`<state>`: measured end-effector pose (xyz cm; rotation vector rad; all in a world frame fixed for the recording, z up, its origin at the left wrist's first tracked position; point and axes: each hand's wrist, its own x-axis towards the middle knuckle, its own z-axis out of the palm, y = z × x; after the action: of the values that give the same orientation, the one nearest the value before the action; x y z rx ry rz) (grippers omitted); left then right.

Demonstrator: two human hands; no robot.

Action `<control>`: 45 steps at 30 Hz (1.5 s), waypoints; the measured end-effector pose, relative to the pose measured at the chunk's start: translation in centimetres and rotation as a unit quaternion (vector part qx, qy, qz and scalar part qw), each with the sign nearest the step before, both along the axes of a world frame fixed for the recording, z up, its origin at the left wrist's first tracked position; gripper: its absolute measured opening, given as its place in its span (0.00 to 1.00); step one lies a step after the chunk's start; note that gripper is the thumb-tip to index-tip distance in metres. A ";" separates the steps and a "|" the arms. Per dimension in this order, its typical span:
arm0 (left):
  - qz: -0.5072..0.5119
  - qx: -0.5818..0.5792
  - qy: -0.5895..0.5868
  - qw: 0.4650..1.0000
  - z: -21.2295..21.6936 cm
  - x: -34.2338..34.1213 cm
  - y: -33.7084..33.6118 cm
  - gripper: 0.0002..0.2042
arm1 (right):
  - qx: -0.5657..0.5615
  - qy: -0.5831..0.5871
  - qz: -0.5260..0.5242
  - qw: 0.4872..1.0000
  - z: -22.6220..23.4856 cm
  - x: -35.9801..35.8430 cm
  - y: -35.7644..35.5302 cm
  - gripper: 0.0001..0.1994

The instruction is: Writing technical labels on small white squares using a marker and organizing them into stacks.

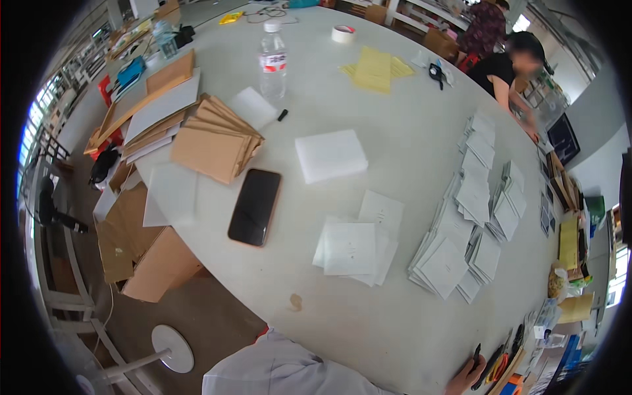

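At the lower right edge of the table, my right hand [465, 379] is closed round a slim black object [476, 353], whose kind I cannot make out. Beside that hand lie pliers with orange and yellow handles [498, 368] and other dark tools. My left hand is out of sight; grey cloth [289, 368] of my clothing fills the lower edge. Ahead of me is a loose stack of white cards [349, 249]. To its right, long overlapping rows of white cards [442, 268] run away from me.
A black phone [255, 207], a white foam block [331, 156] and brown cardboard envelopes [214, 146] lie on the table [263, 283]. Farther back are a water bottle [273, 62], a tape roll [343, 34] and yellow paper [372, 70]. A person [510, 72] leans at the far right.
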<state>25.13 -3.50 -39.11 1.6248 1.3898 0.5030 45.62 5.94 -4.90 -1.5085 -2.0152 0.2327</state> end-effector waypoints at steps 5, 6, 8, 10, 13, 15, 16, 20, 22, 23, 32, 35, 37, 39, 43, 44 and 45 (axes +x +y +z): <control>-0.028 -0.012 0.006 1.000 -0.7 1.8 -4.0 0.21 | -0.049 0.011 -0.004 0.999 -1.1 2.4 0.9 0.12; -0.032 -0.007 0.014 0.999 -1.3 1.2 -4.6 0.21 | -0.026 0.016 -0.001 1.000 -1.4 2.0 1.1 0.12; -0.031 0.010 0.030 0.999 -1.8 0.5 -5.2 0.21 | -0.033 0.070 0.026 0.997 -2.5 3.0 1.7 0.11; -0.019 0.035 0.043 0.998 -0.9 0.8 -4.3 0.21 | -0.039 0.110 0.045 0.992 -2.4 3.4 1.7 0.10; -0.005 0.063 0.069 0.996 0.1 0.1 -4.4 0.22 | -0.028 0.145 0.062 0.987 -2.4 3.4 1.3 0.10; 0.003 0.072 0.084 0.994 0.2 -0.1 -5.5 0.22 | -0.048 0.158 0.092 0.982 -1.9 3.0 1.0 0.10; 0.005 0.076 0.089 0.993 0.5 0.1 -5.9 0.22 | -0.029 0.193 0.105 0.975 -1.8 2.5 0.8 0.10; 0.017 0.092 0.113 0.989 2.3 0.1 -7.1 0.22 | 0.012 0.260 0.150 0.954 -2.9 3.6 1.6 0.12; 0.025 0.096 0.128 0.987 3.0 -0.8 -7.8 0.22 | -0.044 0.333 0.202 0.920 -1.9 2.1 0.5 0.16; 0.034 0.098 0.136 0.985 3.4 -1.7 -8.1 0.22 | -0.031 0.320 0.212 0.923 -1.4 1.5 -0.1 0.19; -0.046 -0.032 0.037 0.998 20.3 -6.6 -10.8 0.28 | -0.039 0.300 0.231 0.925 -1.7 2.3 -0.3 0.15; -0.102 -0.048 0.066 0.991 21.2 -7.9 -12.1 0.21 | -0.077 0.316 0.220 0.920 -1.7 1.9 -0.4 0.15; -0.094 0.003 0.042 0.995 16.7 -7.9 -12.9 0.19 | -0.089 0.318 0.234 0.914 -1.5 1.8 -0.5 0.15; -0.059 0.136 0.056 0.987 14.7 -8.2 -12.3 0.18 | -0.088 0.304 0.236 0.919 -1.1 1.9 -0.7 0.16; 0.042 0.250 0.114 0.961 18.5 -7.5 -9.9 0.15 | -0.112 0.276 0.227 0.927 -0.8 1.8 -0.4 0.17; 0.046 0.237 0.113 0.964 18.7 -7.6 -9.3 0.15 | -0.112 0.277 0.228 0.927 -0.8 1.7 -0.3 0.17; 0.049 0.228 0.111 0.966 18.8 -7.5 -8.7 0.15 | -0.129 0.285 0.228 0.922 -0.7 1.9 -0.4 0.17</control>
<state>17.64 -12.18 -20.26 2.0355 1.6080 0.7601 47.50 5.53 -5.61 -0.9238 -1.8528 1.0359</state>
